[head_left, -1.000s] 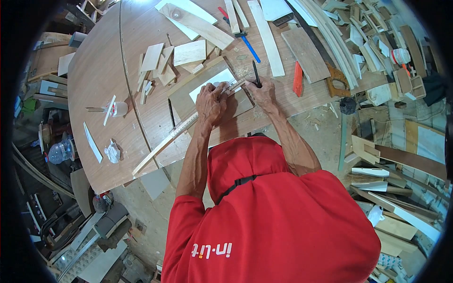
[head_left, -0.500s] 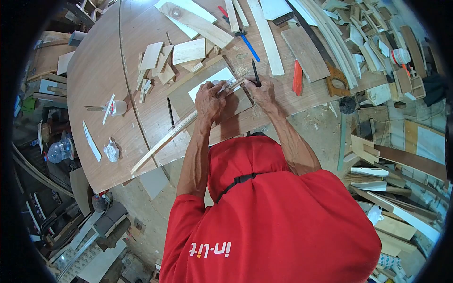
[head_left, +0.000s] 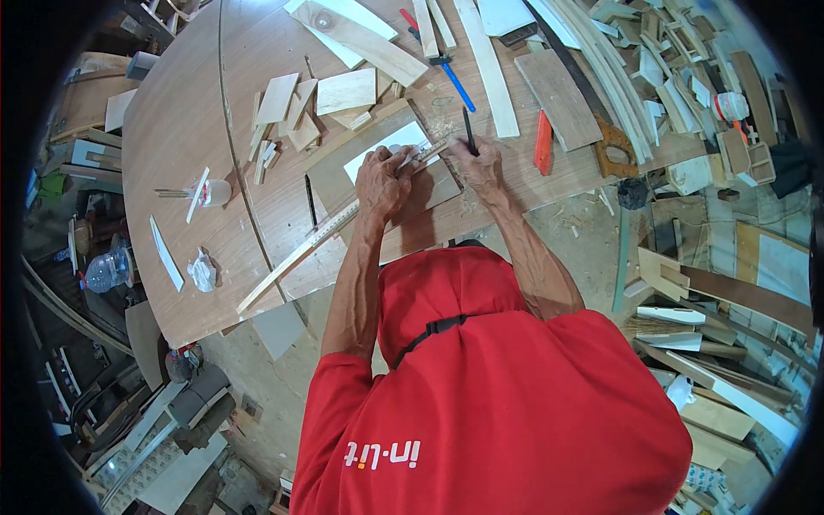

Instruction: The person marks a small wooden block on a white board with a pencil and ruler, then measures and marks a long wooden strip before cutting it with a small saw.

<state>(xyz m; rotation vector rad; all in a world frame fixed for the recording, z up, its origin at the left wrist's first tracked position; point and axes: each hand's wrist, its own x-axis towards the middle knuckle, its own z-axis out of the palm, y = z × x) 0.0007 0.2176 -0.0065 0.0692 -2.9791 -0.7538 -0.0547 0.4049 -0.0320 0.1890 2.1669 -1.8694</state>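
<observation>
My left hand (head_left: 384, 183) is closed over a long, thin pale wooden strip (head_left: 300, 264), pressing it down near its far end. Part of the strip seems to carry small ruler-like marks. Beneath it lies a brownish flat board (head_left: 330, 182) with a white rectangular piece (head_left: 403, 137) on top, partly covered by my left fingers. Just right of the strip's far end, my right hand (head_left: 482, 169) grips a dark pencil (head_left: 469, 129), held almost upright. Its lower end is hidden by my fingers.
Wood offcuts (head_left: 346, 92) lie beyond the board. A blue-handled tool (head_left: 457, 88), a red-orange tool (head_left: 542, 144) and a handsaw (head_left: 615, 153) are to the right. A white cup (head_left: 216, 193) and a dark rod (head_left: 311, 200) are left. The table's near edge curves before me.
My right hand has shifted slightly right, away from the strip's end, with the pencil in it. My left hand and the strip stay in place.
</observation>
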